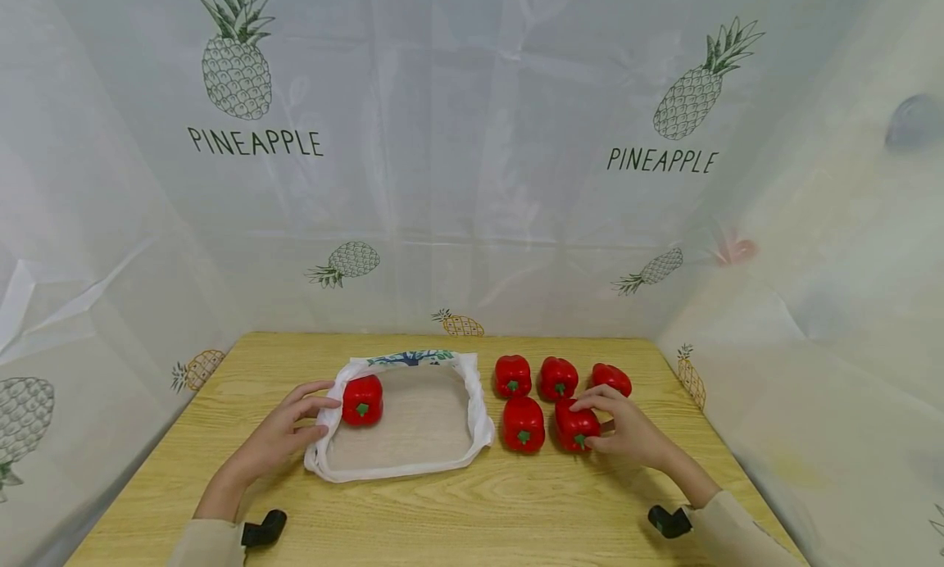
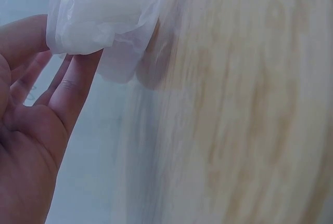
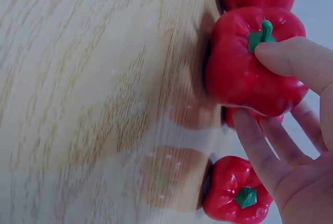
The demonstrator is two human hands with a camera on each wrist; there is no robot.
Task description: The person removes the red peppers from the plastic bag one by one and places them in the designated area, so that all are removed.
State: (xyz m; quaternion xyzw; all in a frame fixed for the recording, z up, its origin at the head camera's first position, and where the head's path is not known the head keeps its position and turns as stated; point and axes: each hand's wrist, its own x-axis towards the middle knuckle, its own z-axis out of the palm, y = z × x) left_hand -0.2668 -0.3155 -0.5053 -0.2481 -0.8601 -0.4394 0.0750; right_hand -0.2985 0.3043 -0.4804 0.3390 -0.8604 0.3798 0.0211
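Observation:
A white plastic bag (image 1: 398, 471) lies on the table, its mouth spread wide with a folded rim. One red bell pepper (image 1: 362, 401) with a green stem sits inside at its left end. My left hand (image 1: 289, 428) holds the bag's left rim, the plastic between thumb and fingers in the left wrist view. To the right of the bag, my right hand (image 1: 625, 429) grips another bell pepper (image 3: 255, 70), thumb beside its stem and fingers along its side. That pepper is at the front right of a group.
Other red peppers stand close around the right hand: a front one (image 1: 524, 425), two behind (image 1: 512, 376), and one at the back right (image 1: 611, 378). A pale curtain (image 1: 472, 190) printed with pineapples encloses the wooden table (image 1: 442, 526) at the back and sides.

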